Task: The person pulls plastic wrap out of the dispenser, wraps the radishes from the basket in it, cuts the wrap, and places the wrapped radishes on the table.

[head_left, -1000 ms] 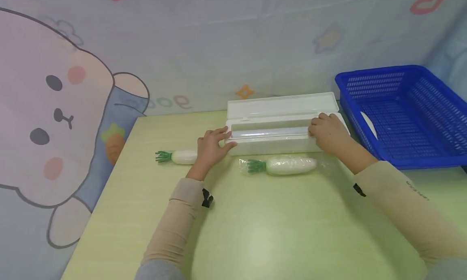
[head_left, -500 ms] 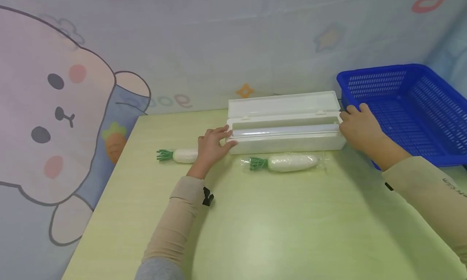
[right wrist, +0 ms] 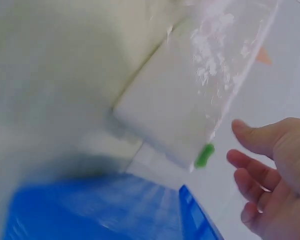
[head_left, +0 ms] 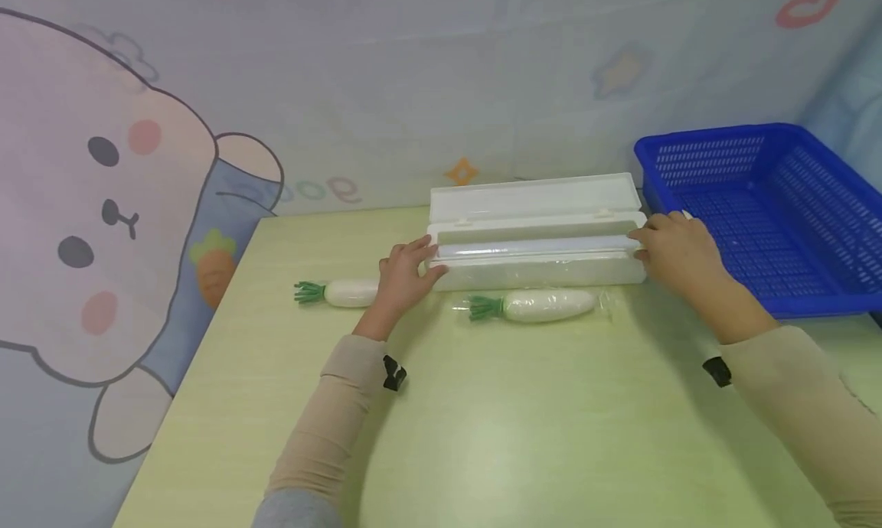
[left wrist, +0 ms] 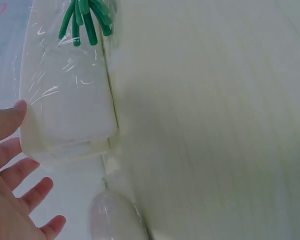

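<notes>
A long white cling film dispenser (head_left: 537, 274) lies across the table with its lid (head_left: 534, 197) tipped back. Inside it shows a shiny roll of film (head_left: 537, 246), and clear film drapes over the front. My left hand (head_left: 403, 279) holds the left end, thumb on the front edge and fingers at the end. Beside the right end is my right hand (head_left: 678, 252), thumb and fingers apart; in the right wrist view a small green piece (right wrist: 204, 156) shows on the corner near them. A film-wrapped white radish (head_left: 547, 306) with green stalks lies in front of the dispenser.
Another white radish (head_left: 347, 293) lies at the left, partly hidden by my left hand. A blue plastic basket (head_left: 744, 308) stands to the right, close to the dispenser. Behind the table hangs a printed cloth (head_left: 386, 92).
My right hand has moved right along the dispenser's top, past its right end, then slightly back toward it. My left hand has stayed at the left end.
</notes>
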{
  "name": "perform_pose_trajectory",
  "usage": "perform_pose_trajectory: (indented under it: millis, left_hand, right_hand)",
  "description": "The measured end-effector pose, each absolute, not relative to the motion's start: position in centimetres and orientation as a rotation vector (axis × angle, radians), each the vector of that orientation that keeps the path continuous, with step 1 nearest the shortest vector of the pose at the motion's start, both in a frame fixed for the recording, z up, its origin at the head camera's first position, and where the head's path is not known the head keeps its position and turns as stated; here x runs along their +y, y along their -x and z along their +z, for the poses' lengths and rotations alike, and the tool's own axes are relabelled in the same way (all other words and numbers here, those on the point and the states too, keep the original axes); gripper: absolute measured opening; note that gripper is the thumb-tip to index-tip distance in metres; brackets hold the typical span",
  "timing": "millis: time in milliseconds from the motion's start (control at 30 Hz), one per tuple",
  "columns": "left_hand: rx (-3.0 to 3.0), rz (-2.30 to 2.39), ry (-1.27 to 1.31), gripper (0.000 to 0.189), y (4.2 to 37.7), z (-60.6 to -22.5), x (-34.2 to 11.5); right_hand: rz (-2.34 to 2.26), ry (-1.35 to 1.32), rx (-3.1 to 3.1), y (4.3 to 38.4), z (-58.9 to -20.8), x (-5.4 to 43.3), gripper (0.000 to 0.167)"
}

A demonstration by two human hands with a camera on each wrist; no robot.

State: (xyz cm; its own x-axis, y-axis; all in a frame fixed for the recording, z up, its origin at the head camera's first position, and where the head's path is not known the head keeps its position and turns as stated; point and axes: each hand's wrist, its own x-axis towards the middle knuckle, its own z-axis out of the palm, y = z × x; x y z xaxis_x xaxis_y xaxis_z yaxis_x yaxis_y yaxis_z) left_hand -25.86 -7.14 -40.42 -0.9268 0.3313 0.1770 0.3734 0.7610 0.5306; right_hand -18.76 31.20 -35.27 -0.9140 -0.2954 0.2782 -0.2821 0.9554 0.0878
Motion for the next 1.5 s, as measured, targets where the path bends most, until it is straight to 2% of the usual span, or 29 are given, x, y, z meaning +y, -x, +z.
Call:
perform_pose_trajectory:
  millis: [67,267,400,1000,1500]
  left_hand:
    - [-2.843,-0.925,0.608,0.043,25.8,-40.5,-7.0]
    - [-2.680,-0.900,0.726,0.017,25.6,-41.0,-6.6]
    - [-2.599,-0.878,0.768,0.011,25.2,-41.5,-6.5]
    - [-2.571,-0.923,0.855,0.004,22.6,-42.1,-7.6]
    - [-2.716,-0.780,0.966,0.006,21.6,-42.5,-8.4]
  right_hand:
    - [0.049,-0.455,-2.738,18.5,-35.9,30.9,0.023]
    - [0.098,-0.470,-2.590,18.4,-37.4,30.6,0.011]
    - [0.095,-0.456,-2.569,18.5,-38.0,30.7,0.005]
    - [0.129,-0.562,-2.449,16.3,-39.7,31.3,0.012]
    - [0.034,-0.688,-2.572,14.4,-41.6,31.0,0.016]
